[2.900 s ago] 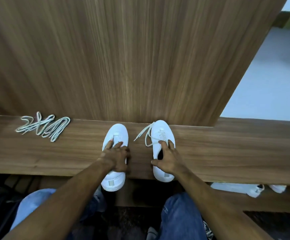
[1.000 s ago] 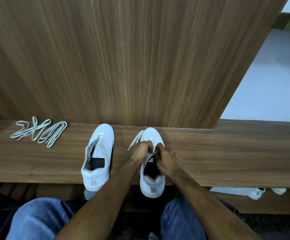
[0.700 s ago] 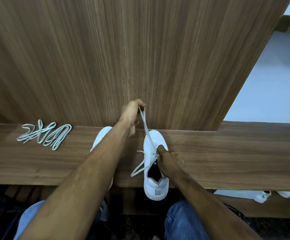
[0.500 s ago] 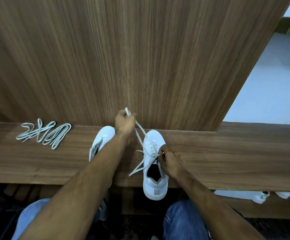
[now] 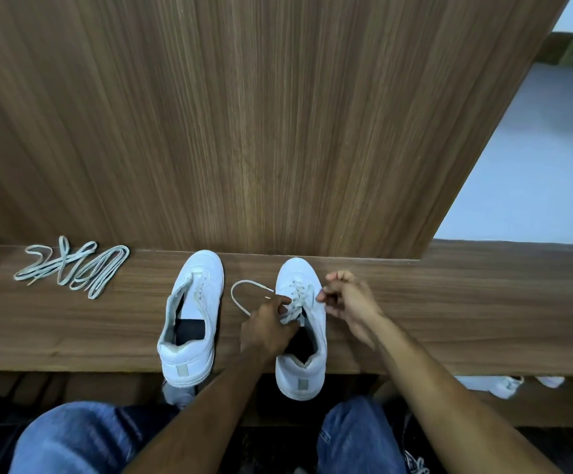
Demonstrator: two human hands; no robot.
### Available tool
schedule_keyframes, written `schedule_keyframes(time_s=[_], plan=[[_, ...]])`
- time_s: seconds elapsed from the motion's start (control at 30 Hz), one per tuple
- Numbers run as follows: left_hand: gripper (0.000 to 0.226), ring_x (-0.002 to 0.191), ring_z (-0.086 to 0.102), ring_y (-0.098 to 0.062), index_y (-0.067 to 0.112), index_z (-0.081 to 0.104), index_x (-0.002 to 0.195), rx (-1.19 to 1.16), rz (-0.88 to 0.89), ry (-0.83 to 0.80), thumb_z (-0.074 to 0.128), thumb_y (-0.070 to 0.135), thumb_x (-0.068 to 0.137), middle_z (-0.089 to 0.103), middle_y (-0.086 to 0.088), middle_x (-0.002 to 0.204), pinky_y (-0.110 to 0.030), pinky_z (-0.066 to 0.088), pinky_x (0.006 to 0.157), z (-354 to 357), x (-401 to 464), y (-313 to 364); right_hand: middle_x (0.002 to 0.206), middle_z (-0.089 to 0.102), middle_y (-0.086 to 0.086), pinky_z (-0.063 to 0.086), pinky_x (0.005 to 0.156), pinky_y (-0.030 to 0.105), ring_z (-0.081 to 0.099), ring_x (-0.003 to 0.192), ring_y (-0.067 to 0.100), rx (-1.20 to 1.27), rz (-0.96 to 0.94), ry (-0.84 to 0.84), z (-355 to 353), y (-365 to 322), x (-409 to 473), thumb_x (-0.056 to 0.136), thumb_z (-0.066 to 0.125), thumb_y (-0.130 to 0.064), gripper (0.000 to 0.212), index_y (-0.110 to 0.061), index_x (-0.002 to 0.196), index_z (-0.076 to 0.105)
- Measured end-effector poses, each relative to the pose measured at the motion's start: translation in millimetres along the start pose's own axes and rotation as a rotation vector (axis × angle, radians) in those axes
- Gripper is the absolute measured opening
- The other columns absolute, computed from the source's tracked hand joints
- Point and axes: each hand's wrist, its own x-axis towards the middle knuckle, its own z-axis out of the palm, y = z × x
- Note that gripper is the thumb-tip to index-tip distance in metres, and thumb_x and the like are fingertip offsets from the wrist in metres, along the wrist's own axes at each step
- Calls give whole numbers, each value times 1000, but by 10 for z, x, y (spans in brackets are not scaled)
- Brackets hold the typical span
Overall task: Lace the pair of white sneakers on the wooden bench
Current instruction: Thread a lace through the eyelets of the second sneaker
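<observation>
Two white sneakers stand side by side on the wooden bench (image 5: 449,319), toes against the back panel (image 5: 278,131) and heels overhanging the front edge. The left sneaker (image 5: 192,319) has no lace in it; its tongue lies open and the dark insole shows. The right sneaker (image 5: 300,330) carries a white lace (image 5: 244,295) threaded through its lower eyelets near the toe.

The left hand (image 5: 266,328) sits over the throat of the right sneaker, its fingers curled round the lace where it crosses the upper eyelets. From that grip one free end of the lace loops out leftward onto the bench between the two shoes and curls back, its tip lying just beside the toe of the right sneaker. The right hand (image 5: 346,299) is at the outer side of the same shoe, thumb and forefinger drawn together at the eyelet edge (they seem to pinch the other lace end, though the strand itself is too fine to make out there); the remaining fingers are curled loosely.

Toward the back left of the bench, well apart from the shoes, a second loose lace (image 5: 73,268) lies in a flat tangle. Below the front edge, the person's knees in blue jeans (image 5: 73,439) show, and under the bench at the right lies another white shoe (image 5: 490,384).
</observation>
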Motion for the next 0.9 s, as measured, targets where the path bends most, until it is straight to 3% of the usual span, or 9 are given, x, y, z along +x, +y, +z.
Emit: schedule_keyframes(time_s=[0.07,0.13,0.2,0.33,0.4,0.53,0.7,0.8,0.9], plan=[[41,101,65,-13,33,64,113,2,20,-13,72,41,73,70,12,105,-36,51,89,-28,18,-19,59,63,-1,42,74,34,60,66,14,78,-88,-49,-43,-203,-2,88,45,4,24,-17,83,56],[36,96,66,-12,32,67,105,-21,59,-18,72,45,72,71,13,99,-36,53,86,-41,18,-37,64,64,2,44,69,26,60,66,12,30,-175,-85,-48,-387,-28,88,49,3,22,-17,81,57],[29,90,66,-11,31,69,97,-50,66,-6,74,44,72,72,13,91,-34,53,81,-42,23,-48,73,65,5,45,61,17,60,65,8,-203,-251,-87,3,-399,6,88,56,3,19,-15,83,60],[12,76,66,-8,28,65,78,-180,64,34,74,34,73,70,12,75,-37,54,75,-15,39,-22,104,63,4,47,91,32,59,97,17,-802,-263,-183,78,34,139,84,66,-5,27,-11,110,65],[12,72,65,-10,27,61,73,-239,80,42,73,26,77,69,10,71,-39,54,74,-19,51,4,95,70,2,50,85,35,64,91,19,-860,-294,-152,106,199,154,83,64,-9,15,-12,97,70],[13,77,63,-13,31,58,79,-191,82,34,68,22,81,65,10,73,-37,52,75,-81,65,3,70,65,1,48,73,34,59,70,13,-558,-232,-40,168,161,91,82,62,-5,17,-13,67,65],[29,89,64,-10,30,63,108,-106,94,-23,70,29,80,69,10,90,-30,52,81,-90,52,29,64,64,1,42,76,34,57,72,15,-31,-28,-71,66,-377,-61,80,54,-15,11,-15,73,62],[29,94,62,-10,31,65,108,-57,99,-30,70,31,80,69,13,99,-31,51,84,-59,49,58,51,52,0,48,76,38,54,58,17,154,-105,-65,22,-750,-121,87,53,-12,13,-12,75,57],[12,88,65,-10,29,68,91,-99,86,8,67,35,81,70,15,89,-36,54,80,-40,68,66,46,44,-1,55,70,38,49,47,15,218,-225,-38,-44,-1057,-155,89,56,-8,11,-11,78,55]])
